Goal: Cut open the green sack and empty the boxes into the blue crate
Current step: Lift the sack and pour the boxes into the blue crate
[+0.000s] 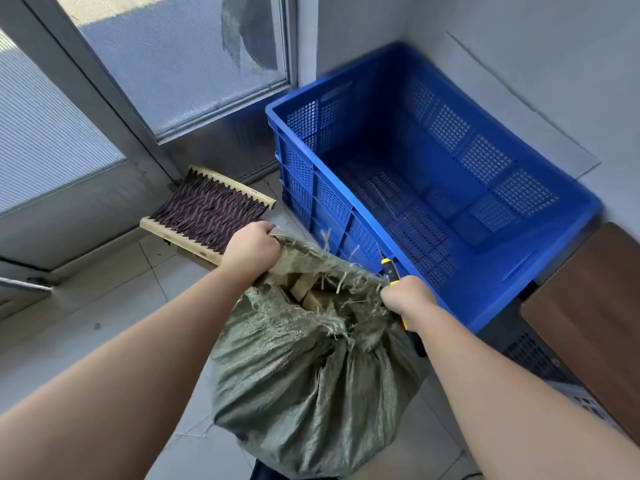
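Gripping the frayed mouth of the green sack [304, 386] on the floor beside the blue crate [519, 296], the left hand [251, 247] and right hand [405, 296], which also clasps a yellow-handled knife [388, 266], expose tan boxes [304, 289] inside.

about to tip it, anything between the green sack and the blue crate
Nothing visible blocks the way. The green sack, its top cut open, sits right beside the blue crate, whose inside looks empty. Only the crate's near wall must be cleared.
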A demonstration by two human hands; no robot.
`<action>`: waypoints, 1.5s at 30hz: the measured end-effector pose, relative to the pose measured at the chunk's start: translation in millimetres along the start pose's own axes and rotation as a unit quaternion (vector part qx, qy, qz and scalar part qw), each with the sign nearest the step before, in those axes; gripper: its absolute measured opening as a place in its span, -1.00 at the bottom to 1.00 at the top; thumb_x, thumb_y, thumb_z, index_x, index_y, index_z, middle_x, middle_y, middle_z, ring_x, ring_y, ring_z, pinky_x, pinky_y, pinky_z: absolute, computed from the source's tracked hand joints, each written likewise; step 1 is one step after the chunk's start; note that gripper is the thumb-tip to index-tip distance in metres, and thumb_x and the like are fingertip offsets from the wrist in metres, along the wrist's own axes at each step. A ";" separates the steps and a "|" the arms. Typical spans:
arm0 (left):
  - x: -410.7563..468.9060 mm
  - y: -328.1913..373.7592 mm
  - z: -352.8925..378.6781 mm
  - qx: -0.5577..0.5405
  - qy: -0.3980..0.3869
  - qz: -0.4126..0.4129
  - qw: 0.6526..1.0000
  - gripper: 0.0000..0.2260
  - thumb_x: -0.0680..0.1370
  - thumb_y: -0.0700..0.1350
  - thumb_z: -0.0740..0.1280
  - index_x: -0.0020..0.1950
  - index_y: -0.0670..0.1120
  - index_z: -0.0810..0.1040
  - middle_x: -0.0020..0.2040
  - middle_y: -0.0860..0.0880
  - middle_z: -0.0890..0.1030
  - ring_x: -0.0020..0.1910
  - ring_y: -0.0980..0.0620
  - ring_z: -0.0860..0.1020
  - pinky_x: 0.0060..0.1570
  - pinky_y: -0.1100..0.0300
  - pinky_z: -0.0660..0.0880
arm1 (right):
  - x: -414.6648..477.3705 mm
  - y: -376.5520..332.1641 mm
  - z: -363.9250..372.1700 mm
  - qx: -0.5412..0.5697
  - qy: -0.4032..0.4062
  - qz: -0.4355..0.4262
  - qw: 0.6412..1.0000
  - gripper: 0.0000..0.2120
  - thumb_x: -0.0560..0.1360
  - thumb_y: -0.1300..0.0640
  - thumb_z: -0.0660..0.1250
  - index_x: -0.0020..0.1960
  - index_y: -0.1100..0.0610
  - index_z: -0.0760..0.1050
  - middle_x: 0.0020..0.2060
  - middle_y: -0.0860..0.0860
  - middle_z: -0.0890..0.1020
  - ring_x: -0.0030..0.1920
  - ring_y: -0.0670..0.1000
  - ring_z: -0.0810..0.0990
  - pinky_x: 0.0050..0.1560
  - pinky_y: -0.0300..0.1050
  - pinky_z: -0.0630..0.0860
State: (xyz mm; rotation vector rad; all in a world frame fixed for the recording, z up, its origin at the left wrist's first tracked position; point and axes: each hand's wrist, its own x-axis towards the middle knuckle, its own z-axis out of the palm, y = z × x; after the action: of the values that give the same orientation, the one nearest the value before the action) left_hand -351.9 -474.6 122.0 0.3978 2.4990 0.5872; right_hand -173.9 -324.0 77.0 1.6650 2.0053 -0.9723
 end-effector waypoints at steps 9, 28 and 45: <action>17.6 41.1 -26.9 -0.237 0.073 -0.021 0.969 -0.75 0.42 -0.33 0.06 -0.34 -0.07 0.42 -0.43 -0.01 0.39 -0.43 -0.04 0.34 -0.43 0.18 0.25 | -9.6 -32.6 2.3 0.313 -0.157 0.015 0.937 -0.83 0.25 0.20 0.35 -0.16 0.18 0.54 -0.21 0.14 0.62 -0.14 0.13 0.59 -0.02 0.08 0.52; 67.8 80.4 -26.2 -0.057 -0.044 0.103 0.992 -0.73 0.56 -0.12 0.25 -0.36 -0.03 0.50 -0.38 -0.02 0.52 -0.34 -0.07 0.47 -0.32 0.11 0.42 | 3.3 -67.6 -38.9 0.376 -0.044 0.000 0.925 -0.92 0.40 0.20 0.39 -0.13 0.12 0.51 -0.18 0.12 0.53 -0.19 0.14 0.50 -0.31 -0.07 0.38; 96.7 131.0 -17.7 0.005 -0.081 0.118 0.990 -0.80 0.56 -0.11 0.31 -0.19 -0.20 0.58 -0.34 -0.05 0.51 -0.34 -0.01 0.44 -0.40 0.18 0.33 | 66.7 -129.4 -79.5 0.321 -0.135 -0.179 0.920 -0.86 0.38 0.21 0.53 -0.12 0.08 0.59 -0.18 0.05 0.68 -0.15 0.03 0.63 -0.12 -0.11 0.52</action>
State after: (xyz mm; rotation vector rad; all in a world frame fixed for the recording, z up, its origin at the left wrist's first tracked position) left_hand -419.8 -329.8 156.9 0.7227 2.3156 0.6080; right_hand -302.0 -230.0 124.5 1.3305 1.9477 -2.0452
